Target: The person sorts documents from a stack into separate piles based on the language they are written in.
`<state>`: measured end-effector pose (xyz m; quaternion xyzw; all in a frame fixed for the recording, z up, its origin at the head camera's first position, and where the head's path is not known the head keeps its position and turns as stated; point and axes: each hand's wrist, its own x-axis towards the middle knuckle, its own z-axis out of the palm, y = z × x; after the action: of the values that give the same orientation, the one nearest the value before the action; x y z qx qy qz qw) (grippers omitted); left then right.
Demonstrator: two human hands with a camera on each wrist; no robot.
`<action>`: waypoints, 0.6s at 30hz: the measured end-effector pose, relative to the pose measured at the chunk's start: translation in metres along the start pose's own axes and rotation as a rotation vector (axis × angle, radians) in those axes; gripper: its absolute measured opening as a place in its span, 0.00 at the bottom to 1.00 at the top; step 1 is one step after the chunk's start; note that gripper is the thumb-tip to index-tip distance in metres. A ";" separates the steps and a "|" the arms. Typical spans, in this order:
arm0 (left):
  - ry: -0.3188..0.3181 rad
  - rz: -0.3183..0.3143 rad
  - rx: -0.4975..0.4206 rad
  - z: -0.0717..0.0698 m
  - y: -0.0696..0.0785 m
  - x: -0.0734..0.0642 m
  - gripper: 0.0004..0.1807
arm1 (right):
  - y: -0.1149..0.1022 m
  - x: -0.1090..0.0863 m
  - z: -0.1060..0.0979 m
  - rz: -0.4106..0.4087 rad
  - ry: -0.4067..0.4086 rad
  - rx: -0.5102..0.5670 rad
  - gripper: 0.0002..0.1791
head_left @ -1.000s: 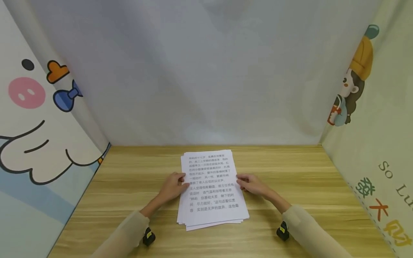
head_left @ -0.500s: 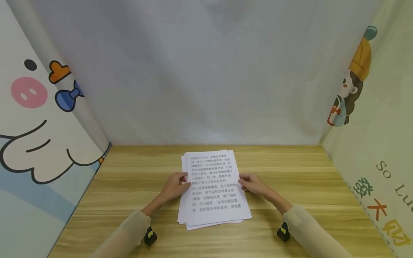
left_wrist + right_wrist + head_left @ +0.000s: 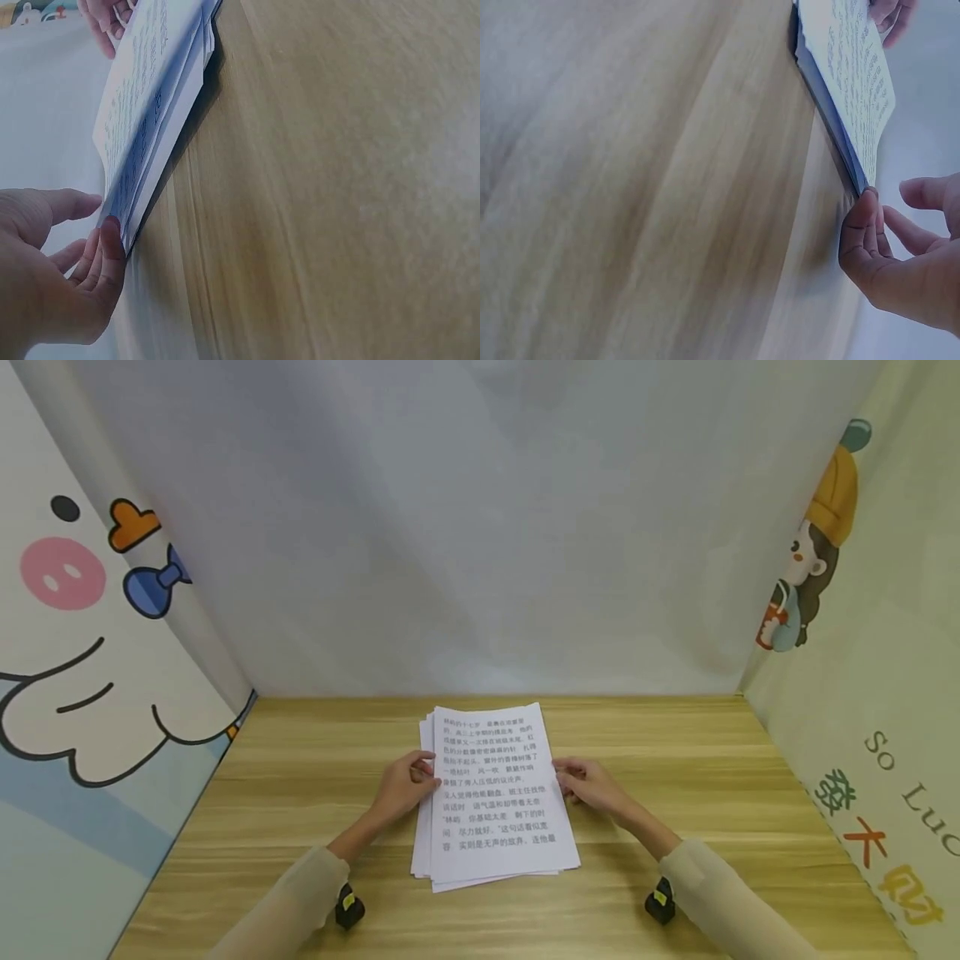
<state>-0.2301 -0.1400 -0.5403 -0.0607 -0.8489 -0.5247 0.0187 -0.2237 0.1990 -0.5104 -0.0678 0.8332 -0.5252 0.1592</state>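
Note:
A stack of white printed paper (image 3: pixel 495 793) lies in the middle of the head view, its sheets fanned slightly out of line. The upper sheets sit to the right of those below, whose edges show along the left and bottom. My left hand (image 3: pixel 405 787) holds the stack's left edge, thumb above and fingers curled at the side. At the opposite edge, my right hand (image 3: pixel 592 787) grips with bent fingertips; in the right wrist view its thumb (image 3: pixel 922 193) stands raised off the sheets. Both wrist views show the paper (image 3: pixel 142 112) edge-on, with shadow beside it.
The wood-grain table (image 3: pixel 315 743) ends at a pale back curtain (image 3: pixel 480 568). Cartoon-printed panels stand at the left (image 3: pixel 75 693) and right (image 3: pixel 885 652). Black wrist cameras hang beneath the left sleeve (image 3: pixel 300 893) and right sleeve (image 3: pixel 720 893).
The upper sheets shifted right over the lower ones, then slightly back left, their top edge now a little higher. Both hands moved along with them, staying at the side edges.

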 end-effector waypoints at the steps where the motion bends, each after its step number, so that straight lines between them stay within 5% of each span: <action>1: 0.004 -0.010 -0.009 0.000 0.000 0.001 0.22 | 0.000 0.000 0.000 -0.001 0.005 0.010 0.25; 11: 0.050 -0.140 -0.049 0.001 0.002 0.001 0.18 | 0.005 0.001 0.005 0.024 0.024 0.232 0.27; 18: 0.064 -0.155 -0.053 0.000 0.004 -0.002 0.13 | 0.008 0.001 0.008 0.041 0.070 0.205 0.29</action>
<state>-0.2281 -0.1385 -0.5373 0.0215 -0.8358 -0.5486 0.0035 -0.2215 0.1953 -0.5207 -0.0157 0.7814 -0.6062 0.1470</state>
